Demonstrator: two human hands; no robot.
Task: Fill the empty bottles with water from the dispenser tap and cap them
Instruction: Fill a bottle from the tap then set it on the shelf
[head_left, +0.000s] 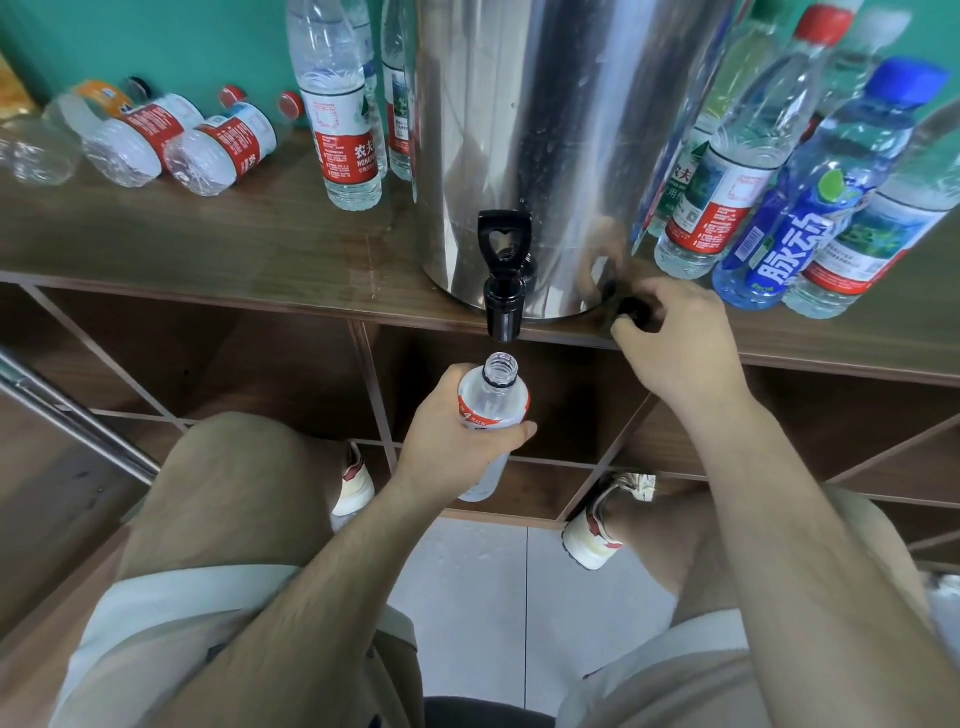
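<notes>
A steel water dispenser (545, 130) stands on the wooden shelf top (234, 244), its black tap (503, 280) hanging over the front edge. My left hand (457, 441) grips an uncapped clear bottle (493, 400) with a red and white label, its open mouth just below the tap spout. No water is running. My right hand (675, 343) rests at the shelf edge right of the dispenser, its fingers pinching a small black cap (631, 312).
Several empty bottles (171, 135) lie on their sides at the back left. Upright filled bottles (343, 104) stand left of the dispenser, and more capped ones (779, 171) crowd its right. Open shelf compartments (260, 369) sit below; my knees are close to them.
</notes>
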